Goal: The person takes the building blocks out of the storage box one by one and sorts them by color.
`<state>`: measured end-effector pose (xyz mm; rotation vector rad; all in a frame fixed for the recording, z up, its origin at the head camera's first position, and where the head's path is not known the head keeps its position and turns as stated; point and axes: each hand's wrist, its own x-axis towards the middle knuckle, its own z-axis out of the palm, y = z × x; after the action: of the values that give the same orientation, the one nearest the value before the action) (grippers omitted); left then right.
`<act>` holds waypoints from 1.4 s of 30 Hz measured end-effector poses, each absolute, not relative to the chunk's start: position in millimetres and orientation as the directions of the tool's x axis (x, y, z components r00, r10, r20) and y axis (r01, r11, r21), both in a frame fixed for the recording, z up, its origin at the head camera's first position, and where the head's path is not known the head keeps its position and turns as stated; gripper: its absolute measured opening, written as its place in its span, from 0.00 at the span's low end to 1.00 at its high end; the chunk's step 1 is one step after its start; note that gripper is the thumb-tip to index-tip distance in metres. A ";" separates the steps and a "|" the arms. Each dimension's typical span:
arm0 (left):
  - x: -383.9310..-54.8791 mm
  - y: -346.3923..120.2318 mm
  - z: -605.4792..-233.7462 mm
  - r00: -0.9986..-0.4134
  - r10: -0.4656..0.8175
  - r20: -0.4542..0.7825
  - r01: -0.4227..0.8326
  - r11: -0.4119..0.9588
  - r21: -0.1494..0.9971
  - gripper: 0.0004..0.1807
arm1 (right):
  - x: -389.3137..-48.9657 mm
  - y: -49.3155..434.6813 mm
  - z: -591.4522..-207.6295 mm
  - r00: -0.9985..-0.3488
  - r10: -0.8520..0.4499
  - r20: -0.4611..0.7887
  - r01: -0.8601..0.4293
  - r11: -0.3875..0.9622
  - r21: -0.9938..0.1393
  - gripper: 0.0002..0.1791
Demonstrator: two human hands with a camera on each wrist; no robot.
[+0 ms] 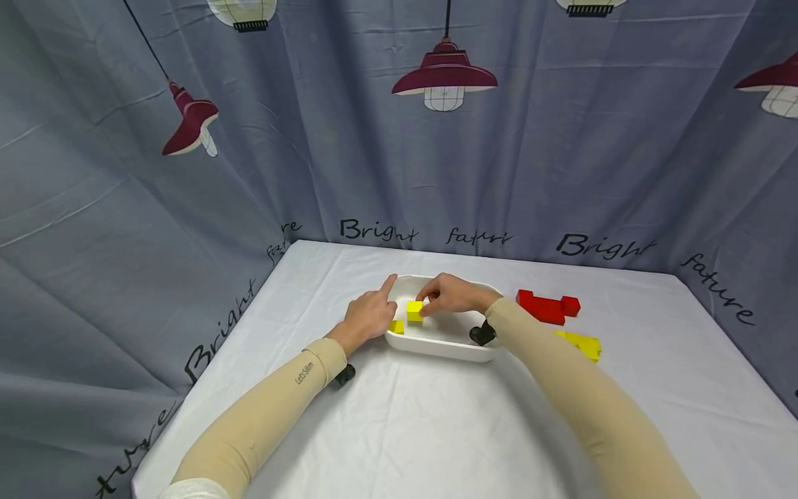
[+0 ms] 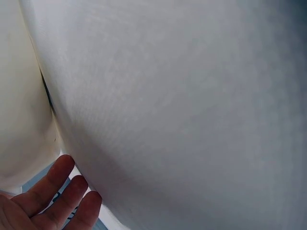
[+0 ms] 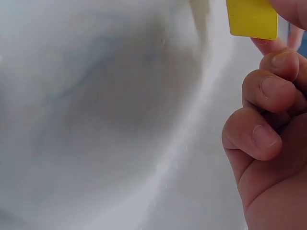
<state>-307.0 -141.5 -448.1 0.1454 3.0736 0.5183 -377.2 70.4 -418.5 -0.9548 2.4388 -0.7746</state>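
Note:
A white oblong tray (image 1: 439,350) lies on the cloth-covered table. Over its left half my right hand (image 1: 455,294) pinches a yellow block (image 1: 415,312) between thumb and index finger. That yellow block (image 3: 253,20) also shows at the top of the right wrist view, the other fingers loosely bent below it. My left hand (image 1: 366,315) rests at the tray's left end, its index finger extended along the rim. In the left wrist view, three relaxed fingers (image 2: 88,206) hold nothing. Another yellow block (image 1: 397,327) sits inside the tray's left end, partly hidden by my left hand.
Red blocks (image 1: 547,310) lie to the right of the tray. Nearer to me are yellow blocks (image 1: 586,344), partly covered by my right sleeve (image 1: 561,367). A grey curtain (image 1: 349,173) with printed lamps hangs behind the white table (image 1: 399,430).

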 end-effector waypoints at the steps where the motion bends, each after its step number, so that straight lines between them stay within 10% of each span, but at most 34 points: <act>1: -307.2 -141.1 -448.2 -0.995 0.095 -0.005 0.088 0.940 0.331 0.34 | -376.9 73.2 -416.6 -0.685 -0.708 -0.172 -0.481 0.616 -0.623 0.17; 42: -306.1 -141.2 -448.2 -0.996 0.089 0.015 0.089 0.934 0.346 0.34 | -328.4 198.6 -368.2 -0.798 -0.589 -0.129 -0.400 0.678 -0.617 0.25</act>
<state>-306.1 -141.2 -448.2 0.1419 3.0881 0.5529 -328.4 198.6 -368.2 -0.7829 2.5746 -0.8372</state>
